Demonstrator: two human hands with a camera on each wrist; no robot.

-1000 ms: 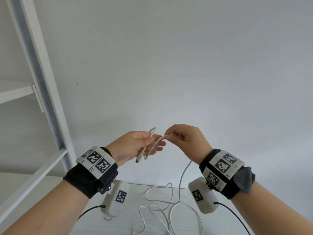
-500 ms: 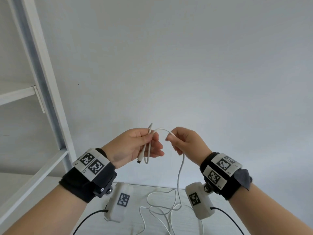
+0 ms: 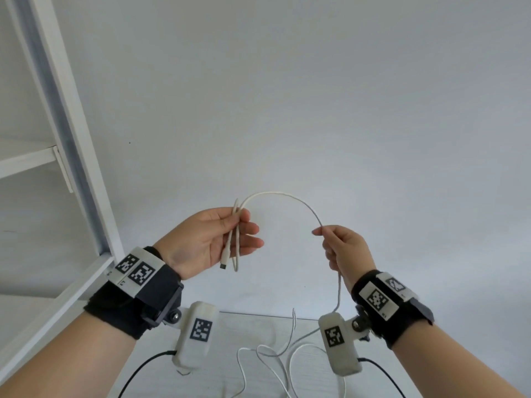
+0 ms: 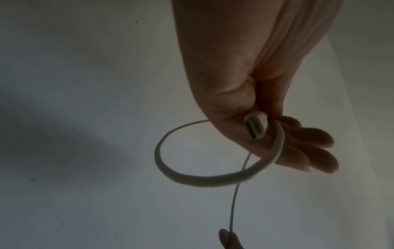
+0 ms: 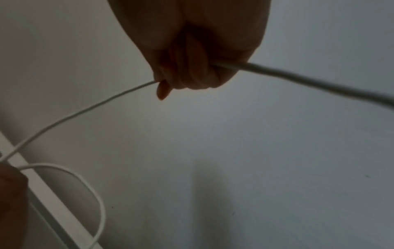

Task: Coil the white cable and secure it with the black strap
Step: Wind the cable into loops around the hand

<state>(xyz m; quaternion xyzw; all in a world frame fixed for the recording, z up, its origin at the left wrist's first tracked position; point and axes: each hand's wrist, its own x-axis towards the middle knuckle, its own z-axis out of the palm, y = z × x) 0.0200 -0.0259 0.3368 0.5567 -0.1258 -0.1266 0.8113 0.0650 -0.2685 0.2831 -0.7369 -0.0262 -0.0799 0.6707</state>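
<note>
Left hand [image 3: 201,242] is pinching the white cable [image 3: 283,196] near its plug end, one small loop hanging. Right hand [image 3: 346,249], at 3 o'clock of it, is pinching the cable's arc; slack is trailing onto the surface [image 3: 258,326] at 6 o'clock.

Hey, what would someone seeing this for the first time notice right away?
A thin white cable arches in mid-air between two raised hands. The left hand pinches a first small loop with the plug end hanging down; the right hand pinches the cable farther along. The slack lies tangled on the white table below.
</note>
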